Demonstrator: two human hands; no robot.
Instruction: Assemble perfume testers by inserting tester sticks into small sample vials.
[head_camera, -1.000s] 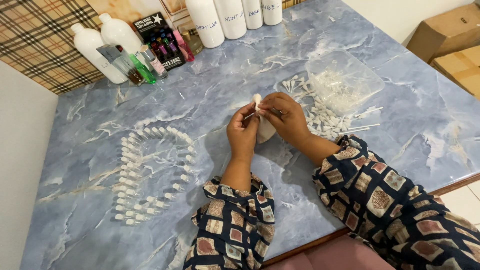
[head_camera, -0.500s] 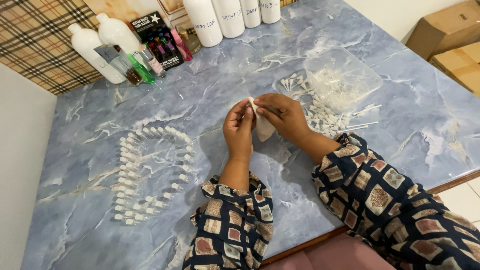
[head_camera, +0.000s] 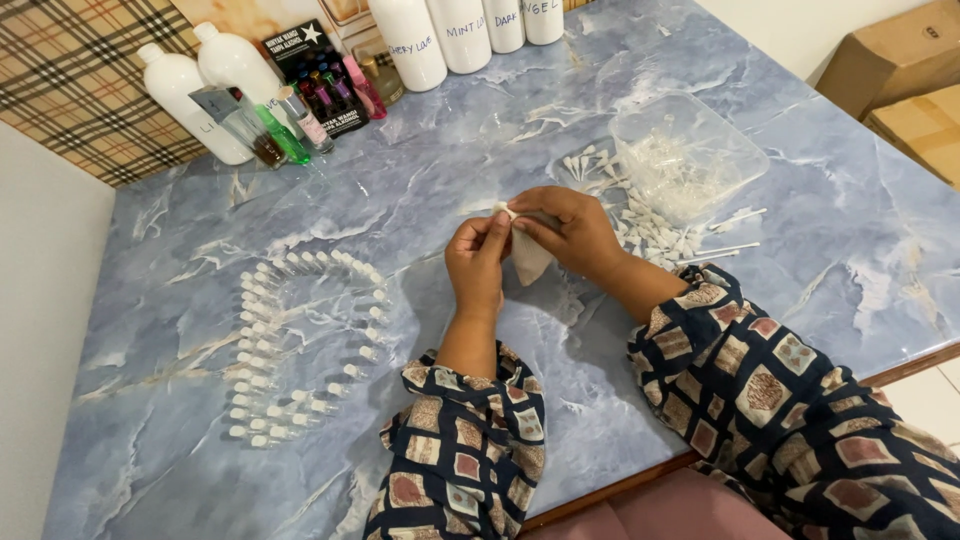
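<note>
Small white vial, one, pinched between fingertips of left hand and right hand, above mid-tabletop; long axis not resolvable. White cloth, one, hangs under right hand. Near left edge: small capped vials standing in curved rows, too many to count. Clear tray, one, toward right edge, loose white tips beside it. Versus a second ago: hands essentially unmoved, same grip.
</note>
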